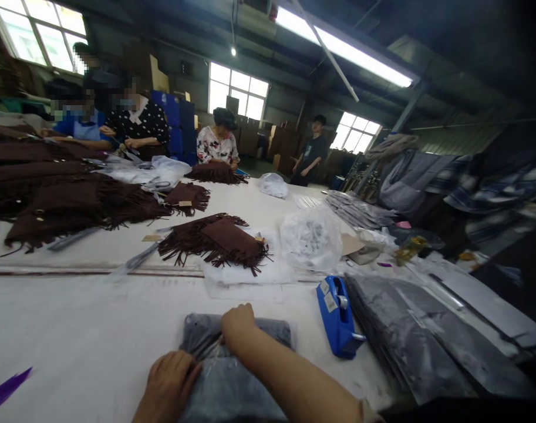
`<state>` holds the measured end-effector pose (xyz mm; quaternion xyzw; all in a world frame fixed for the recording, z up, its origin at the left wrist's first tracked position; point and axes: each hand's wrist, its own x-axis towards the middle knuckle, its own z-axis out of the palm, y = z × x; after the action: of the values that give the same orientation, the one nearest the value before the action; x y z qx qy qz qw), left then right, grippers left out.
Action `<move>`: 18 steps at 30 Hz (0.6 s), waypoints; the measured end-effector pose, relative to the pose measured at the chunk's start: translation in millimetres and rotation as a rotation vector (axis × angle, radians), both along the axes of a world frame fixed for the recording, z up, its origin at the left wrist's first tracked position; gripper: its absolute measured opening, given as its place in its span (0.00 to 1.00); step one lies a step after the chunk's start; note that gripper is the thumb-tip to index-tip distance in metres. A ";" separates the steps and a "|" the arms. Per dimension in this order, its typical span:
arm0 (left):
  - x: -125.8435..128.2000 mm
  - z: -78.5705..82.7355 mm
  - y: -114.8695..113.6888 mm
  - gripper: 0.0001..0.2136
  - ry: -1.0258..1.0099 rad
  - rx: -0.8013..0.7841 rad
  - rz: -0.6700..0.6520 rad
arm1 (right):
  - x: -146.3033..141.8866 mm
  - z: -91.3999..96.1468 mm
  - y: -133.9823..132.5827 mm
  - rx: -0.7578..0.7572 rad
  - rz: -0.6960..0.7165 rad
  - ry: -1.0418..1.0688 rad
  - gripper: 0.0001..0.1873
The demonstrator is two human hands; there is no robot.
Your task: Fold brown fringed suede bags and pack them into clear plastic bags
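A folded grey fabric piece (pixel 259 325) lies on the near white table, partly inside a clear plastic bag (pixel 239 388). My left hand (pixel 171 379) is at the bag's left edge, fingers together and thumb against the plastic; it looks closed on that edge. Across the middle of the bundle reaches my right forearm, and my right hand (pixel 239 326) is closed at the bag's mouth, where creased plastic and fabric gather toward its fingers. Its fingertips are partly hidden. To the right stands a blue tape dispenser (pixel 338 317).
Stacked grey bagged pieces (pixel 408 329) lie at the right. Brown fringed pieces (pixel 232 241) and a clear bag of white material (pixel 312 238) are across the table. A purple strip (pixel 7 390) lies at left. Several people stand or work farther back.
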<state>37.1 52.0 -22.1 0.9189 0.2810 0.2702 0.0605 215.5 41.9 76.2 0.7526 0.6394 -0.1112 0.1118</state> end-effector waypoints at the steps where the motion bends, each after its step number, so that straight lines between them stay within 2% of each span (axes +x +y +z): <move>1: -0.3 0.1 0.3 0.16 -0.002 0.031 0.009 | 0.0 -0.1 -8.2 0.048 -0.013 -0.016 0.17; 4: 3.3 -2.8 3.3 0.13 -0.031 0.175 0.023 | -4.7 -13.8 -36.0 0.232 0.091 0.080 0.24; 7: 10.2 -10.8 8.5 0.19 0.030 0.216 0.021 | -1.1 -39.0 -57.3 0.354 0.182 0.289 0.28; 11: 6.9 -27.9 16.4 0.21 0.162 0.076 0.052 | 28.4 -57.7 -69.9 0.370 0.078 0.362 0.30; 15: -6.9 -43.0 19.1 0.23 0.213 -0.096 0.119 | 58.1 -58.3 -85.5 0.401 -0.049 0.393 0.29; 18: -9.6 -47.6 22.8 0.24 0.144 -0.159 0.125 | 64.1 -58.4 -98.5 0.464 -0.114 0.456 0.29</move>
<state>27.5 74.8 -69.7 0.9090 0.3616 0.1837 0.0958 279.6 -56.6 17.8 0.7484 0.6129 -0.1342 -0.2150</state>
